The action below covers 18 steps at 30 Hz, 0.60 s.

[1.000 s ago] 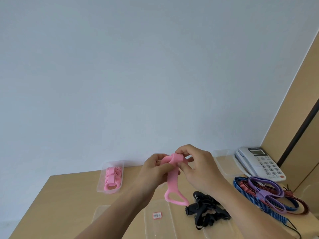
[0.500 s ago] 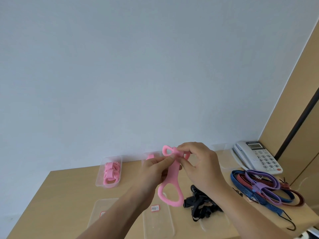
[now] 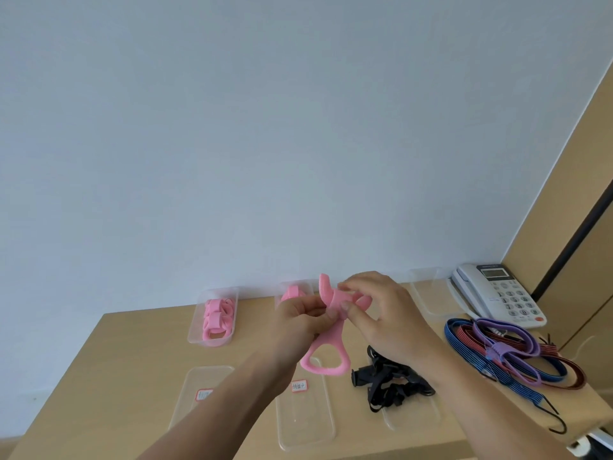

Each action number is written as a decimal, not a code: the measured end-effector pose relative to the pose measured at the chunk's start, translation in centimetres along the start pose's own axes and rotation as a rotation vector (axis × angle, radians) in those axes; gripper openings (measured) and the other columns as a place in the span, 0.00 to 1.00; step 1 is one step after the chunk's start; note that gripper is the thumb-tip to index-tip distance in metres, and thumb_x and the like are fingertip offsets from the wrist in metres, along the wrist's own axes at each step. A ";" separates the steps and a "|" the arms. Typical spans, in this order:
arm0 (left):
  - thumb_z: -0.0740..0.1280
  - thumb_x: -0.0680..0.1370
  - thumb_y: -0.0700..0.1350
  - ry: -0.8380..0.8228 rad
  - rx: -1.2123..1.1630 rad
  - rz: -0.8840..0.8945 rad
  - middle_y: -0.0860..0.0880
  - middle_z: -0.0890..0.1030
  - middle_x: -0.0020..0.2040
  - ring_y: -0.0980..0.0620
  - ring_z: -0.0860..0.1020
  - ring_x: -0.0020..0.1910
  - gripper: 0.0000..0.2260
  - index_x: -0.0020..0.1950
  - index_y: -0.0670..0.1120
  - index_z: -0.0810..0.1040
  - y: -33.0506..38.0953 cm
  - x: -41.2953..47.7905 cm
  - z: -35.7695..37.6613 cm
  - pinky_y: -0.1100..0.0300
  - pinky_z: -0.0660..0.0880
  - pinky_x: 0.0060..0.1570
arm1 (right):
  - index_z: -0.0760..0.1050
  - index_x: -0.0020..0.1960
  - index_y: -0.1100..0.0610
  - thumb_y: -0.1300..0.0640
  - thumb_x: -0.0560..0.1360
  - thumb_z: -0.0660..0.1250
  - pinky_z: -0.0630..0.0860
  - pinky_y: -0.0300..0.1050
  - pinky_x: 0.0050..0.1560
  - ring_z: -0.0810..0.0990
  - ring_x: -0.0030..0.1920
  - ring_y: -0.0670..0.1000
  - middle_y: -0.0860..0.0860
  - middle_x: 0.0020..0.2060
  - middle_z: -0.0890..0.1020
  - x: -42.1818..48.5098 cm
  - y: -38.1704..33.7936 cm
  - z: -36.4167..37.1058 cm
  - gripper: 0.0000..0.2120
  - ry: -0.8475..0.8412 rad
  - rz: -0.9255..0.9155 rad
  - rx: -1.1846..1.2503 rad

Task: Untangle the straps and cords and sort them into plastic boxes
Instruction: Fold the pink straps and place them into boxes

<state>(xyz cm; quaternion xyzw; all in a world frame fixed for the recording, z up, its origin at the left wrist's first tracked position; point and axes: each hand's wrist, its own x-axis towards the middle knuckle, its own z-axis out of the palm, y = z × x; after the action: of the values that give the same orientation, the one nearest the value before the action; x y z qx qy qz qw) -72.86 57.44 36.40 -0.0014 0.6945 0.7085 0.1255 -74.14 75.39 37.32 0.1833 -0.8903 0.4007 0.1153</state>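
Above the middle of the table I hold a pink strap (image 3: 331, 340) with both hands. My left hand (image 3: 298, 315) pinches its upper part from the left, and my right hand (image 3: 381, 313) pinches the fold at its top from the right. A wide loop of the strap hangs down below my hands. A clear plastic box (image 3: 199, 327) at the back left holds several pink straps. A second box (image 3: 282, 295) with pink straps stands behind my left hand, mostly hidden. A tangle of black straps (image 3: 388, 383) lies under my right forearm.
Bundled blue, red and purple elastic cords (image 3: 504, 353) with hooks lie at the right. A white desk phone (image 3: 497, 293) stands at the back right. Clear plastic lids or boxes (image 3: 305, 419) with labels lie near the front edge; another clear box (image 3: 428, 293) stands at the back.
The strap's top end has been pulled up and folded over between my fingers, and the hanging loop has widened. The camera has tilted, so more of the table shows.
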 end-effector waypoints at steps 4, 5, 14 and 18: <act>0.68 0.81 0.36 -0.014 0.043 -0.011 0.40 0.87 0.54 0.45 0.83 0.53 0.09 0.58 0.43 0.86 0.1 -0.1 -0.1 0.47 0.80 0.59 | 0.82 0.49 0.46 0.57 0.76 0.71 0.71 0.34 0.48 0.78 0.48 0.42 0.40 0.42 0.83 0.1 0.0 -0.2 0.06 -0.073 0.003 0.019; 0.69 0.80 0.37 -0.025 0.048 -0.020 0.39 0.86 0.54 0.46 0.83 0.51 0.08 0.57 0.41 0.86 0.1 -0.2 -0.1 0.49 0.81 0.55 | 0.83 0.48 0.45 0.57 0.76 0.71 0.72 0.34 0.48 0.79 0.47 0.42 0.39 0.41 0.84 0.1 0.0 -0.3 0.06 -0.076 0.016 0.021; 0.72 0.73 0.62 -0.091 0.004 -0.065 0.40 0.87 0.51 0.44 0.85 0.47 0.23 0.53 0.43 0.87 -0.7 -0.2 0.3 0.47 0.84 0.51 | 0.84 0.46 0.50 0.57 0.74 0.74 0.73 0.43 0.48 0.78 0.45 0.47 0.44 0.38 0.83 -0.7 0.3 -0.2 0.03 0.091 -0.047 -0.004; 0.67 0.74 0.71 -0.099 -0.131 -0.135 0.37 0.84 0.58 0.38 0.85 0.54 0.29 0.60 0.49 0.86 -0.6 -0.4 0.6 0.45 0.83 0.49 | 0.84 0.48 0.56 0.63 0.70 0.77 0.75 0.48 0.49 0.79 0.46 0.51 0.47 0.42 0.84 -1.2 0.1 0.3 0.08 0.181 -0.117 -0.023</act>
<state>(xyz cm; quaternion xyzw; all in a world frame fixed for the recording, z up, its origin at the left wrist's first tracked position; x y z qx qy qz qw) -72.26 58.01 35.92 -0.0212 0.6380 0.7414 0.2069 -73.09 75.50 36.66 0.1966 -0.8685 0.3979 0.2207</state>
